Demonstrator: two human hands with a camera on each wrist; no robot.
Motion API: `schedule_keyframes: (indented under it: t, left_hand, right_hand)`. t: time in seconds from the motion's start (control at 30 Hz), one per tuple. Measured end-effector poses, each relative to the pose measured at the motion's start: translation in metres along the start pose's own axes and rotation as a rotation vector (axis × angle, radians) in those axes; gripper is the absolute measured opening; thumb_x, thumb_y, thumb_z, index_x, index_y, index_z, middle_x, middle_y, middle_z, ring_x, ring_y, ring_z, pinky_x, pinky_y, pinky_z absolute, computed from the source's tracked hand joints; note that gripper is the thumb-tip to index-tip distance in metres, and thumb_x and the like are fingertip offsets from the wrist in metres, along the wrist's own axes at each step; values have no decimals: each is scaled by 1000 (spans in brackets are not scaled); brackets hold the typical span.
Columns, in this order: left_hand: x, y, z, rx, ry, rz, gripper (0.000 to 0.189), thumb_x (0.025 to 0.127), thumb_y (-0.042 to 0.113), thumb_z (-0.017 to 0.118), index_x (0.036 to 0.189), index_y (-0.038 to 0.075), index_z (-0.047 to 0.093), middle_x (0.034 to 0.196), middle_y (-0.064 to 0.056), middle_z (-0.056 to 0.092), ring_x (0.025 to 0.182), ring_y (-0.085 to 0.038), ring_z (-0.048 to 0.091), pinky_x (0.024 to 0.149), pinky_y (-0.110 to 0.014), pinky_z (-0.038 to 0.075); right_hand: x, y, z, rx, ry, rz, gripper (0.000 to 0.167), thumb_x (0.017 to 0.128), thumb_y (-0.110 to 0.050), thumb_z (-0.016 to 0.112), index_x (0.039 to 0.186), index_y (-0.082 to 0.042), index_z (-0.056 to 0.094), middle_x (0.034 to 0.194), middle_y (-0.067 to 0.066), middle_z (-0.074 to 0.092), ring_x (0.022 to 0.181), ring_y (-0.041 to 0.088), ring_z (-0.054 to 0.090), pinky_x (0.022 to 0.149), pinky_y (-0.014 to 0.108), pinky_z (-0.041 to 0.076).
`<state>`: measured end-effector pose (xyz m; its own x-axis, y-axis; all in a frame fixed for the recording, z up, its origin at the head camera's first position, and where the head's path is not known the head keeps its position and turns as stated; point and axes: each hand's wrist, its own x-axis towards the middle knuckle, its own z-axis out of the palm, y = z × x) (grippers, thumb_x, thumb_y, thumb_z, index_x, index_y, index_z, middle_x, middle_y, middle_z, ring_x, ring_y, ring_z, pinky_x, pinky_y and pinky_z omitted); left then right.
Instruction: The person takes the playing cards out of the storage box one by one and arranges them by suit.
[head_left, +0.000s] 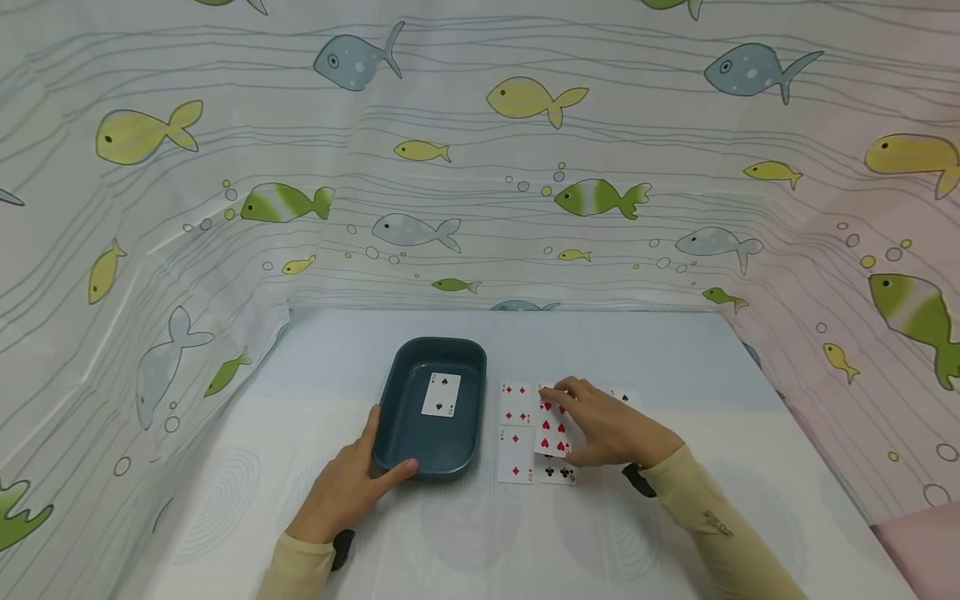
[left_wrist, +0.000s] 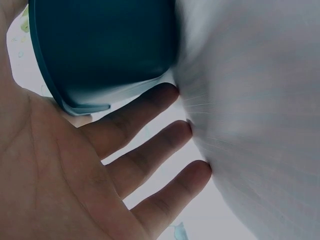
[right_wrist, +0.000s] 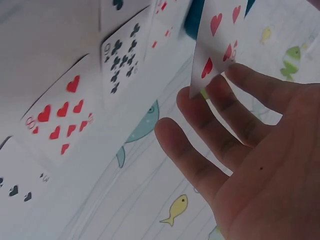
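Observation:
A hearts playing card (head_left: pixel 553 429) is pinched by my right hand (head_left: pixel 600 423), raised and tilted over other cards. In the right wrist view, the fingertips touch the edge of this hearts card (right_wrist: pixel 218 40). My left hand (head_left: pixel 347 483) rests against the near-left corner of a dark blue tray (head_left: pixel 431 446); its thumb lies at the near rim and its index finger along the left side. In the left wrist view, three straight fingers (left_wrist: pixel 145 160) stand beside the tray (left_wrist: pixel 105 45), touching the table. A two of spades (head_left: pixel 441 394) lies face up inside the tray.
Right of the tray lie a four of diamonds (head_left: pixel 516 404), a two of diamonds (head_left: pixel 515 457) and a partly covered clubs card (head_left: pixel 557 473). Beyond the right hand are a clubs card (right_wrist: pixel 121 57), an eight of hearts (right_wrist: pixel 62 112) and a spades card (right_wrist: pixel 17 180). A fish-patterned curtain surrounds the table.

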<state>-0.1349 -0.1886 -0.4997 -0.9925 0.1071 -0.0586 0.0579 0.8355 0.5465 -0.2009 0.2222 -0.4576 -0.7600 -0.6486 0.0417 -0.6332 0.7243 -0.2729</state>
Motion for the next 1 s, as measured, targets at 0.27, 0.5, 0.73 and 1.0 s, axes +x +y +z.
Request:
schedule_keyframes:
  t: [0.27, 0.5, 0.73, 1.0]
  left_hand:
    - [0, 1, -1, 3, -11, -10, 113, 87, 77, 57, 165, 16, 3, 155, -29, 37, 136, -46, 45, 103, -63, 40]
    - [1, 0, -1, 2, -7, -3, 113, 87, 76, 58, 165, 14, 4, 155, -29, 37, 136, -47, 45, 103, -63, 40]
    - [2, 1, -2, 6, -13, -8, 113, 87, 77, 57, 165, 14, 4, 155, -30, 36, 137, -47, 45, 103, -64, 40]
    - [1, 1, -2, 9, -14, -9, 113, 87, 77, 57, 165, 14, 3, 155, -30, 36, 137, -48, 44, 103, -64, 40]
  right_hand:
    - [-22, 12, 6, -32, -4, 16, 88, 70, -26, 88, 147, -13, 49, 137, 9, 50, 121, 27, 55, 96, 46, 51]
    - [-38, 19, 11, -49, -2, 15, 83, 66, -17, 86, 142, -10, 53, 130, 9, 53, 106, 25, 57, 89, 45, 52]
    - [-49, 24, 14, -43, -45, 61, 81, 64, -15, 87, 140, -11, 57, 127, 9, 54, 96, 22, 56, 83, 43, 52]
    - [-55, 28, 15, -65, -48, 43, 80, 62, -11, 84, 138, -8, 59, 123, 8, 54, 98, 22, 55, 84, 42, 51]
